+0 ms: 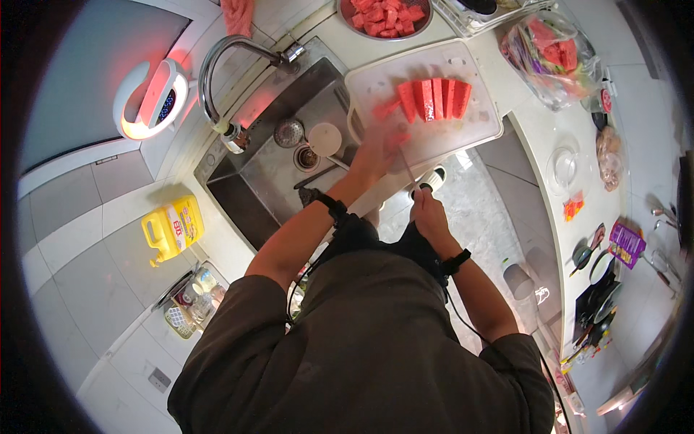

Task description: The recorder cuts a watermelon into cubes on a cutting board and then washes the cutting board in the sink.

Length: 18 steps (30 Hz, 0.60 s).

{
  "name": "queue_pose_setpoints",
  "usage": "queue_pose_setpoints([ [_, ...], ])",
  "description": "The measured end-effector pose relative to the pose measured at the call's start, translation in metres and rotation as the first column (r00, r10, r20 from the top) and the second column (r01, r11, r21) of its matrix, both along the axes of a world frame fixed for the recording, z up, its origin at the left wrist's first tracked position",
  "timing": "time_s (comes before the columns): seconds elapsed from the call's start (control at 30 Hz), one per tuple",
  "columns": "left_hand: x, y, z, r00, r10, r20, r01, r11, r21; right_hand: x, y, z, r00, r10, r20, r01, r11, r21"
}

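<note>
My right hand (431, 217) grips the dark handle of a knife at the front edge of a white cutting board (471, 130). The knife's blade (407, 165) points up and left over the board's edge. Blurred by motion, my left hand (382, 149) is over the board's left front corner, beside the blade. Some red shows at its fingers, but whether it holds anything is unclear. Several upright watermelon slices (436, 99) stand in a row on the board. A smaller watermelon piece (386, 109) lies just left of them, also blurred.
A metal colander (374, 33) of watermelon cubes stands behind the board. The steel sink (260, 179) with its faucet (209, 81) is at left, holding a strainer and ladle. A plastic bag (547, 65) with watermelon pieces sits at right. A yellow jug (172, 225) stands left.
</note>
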<state>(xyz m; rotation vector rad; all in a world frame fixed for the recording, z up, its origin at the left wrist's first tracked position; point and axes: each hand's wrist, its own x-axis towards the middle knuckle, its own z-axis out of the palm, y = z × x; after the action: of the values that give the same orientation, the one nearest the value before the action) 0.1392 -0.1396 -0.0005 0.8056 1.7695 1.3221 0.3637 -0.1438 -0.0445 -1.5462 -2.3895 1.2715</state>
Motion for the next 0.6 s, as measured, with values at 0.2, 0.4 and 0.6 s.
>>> queue_pose_setpoints([
  [0.2,-0.005,-0.006,-0.016,0.966,-0.169,-0.196,0.162,0.985,-0.051,0.014,0.01,0.043,0.998,-0.036,-0.044,0.029,0.99,-0.138],
  [0.4,-0.011,0.002,-0.035,0.646,-0.335,-0.686,0.305,0.937,-0.169,0.038,0.026,0.048,0.982,-0.169,-0.082,0.155,0.975,-0.157],
  [0.6,-0.011,0.005,-0.033,0.607,-0.37,-0.704,0.302,0.926,-0.226,0.039,0.026,0.037,0.977,-0.194,-0.089,0.175,0.967,-0.184],
])
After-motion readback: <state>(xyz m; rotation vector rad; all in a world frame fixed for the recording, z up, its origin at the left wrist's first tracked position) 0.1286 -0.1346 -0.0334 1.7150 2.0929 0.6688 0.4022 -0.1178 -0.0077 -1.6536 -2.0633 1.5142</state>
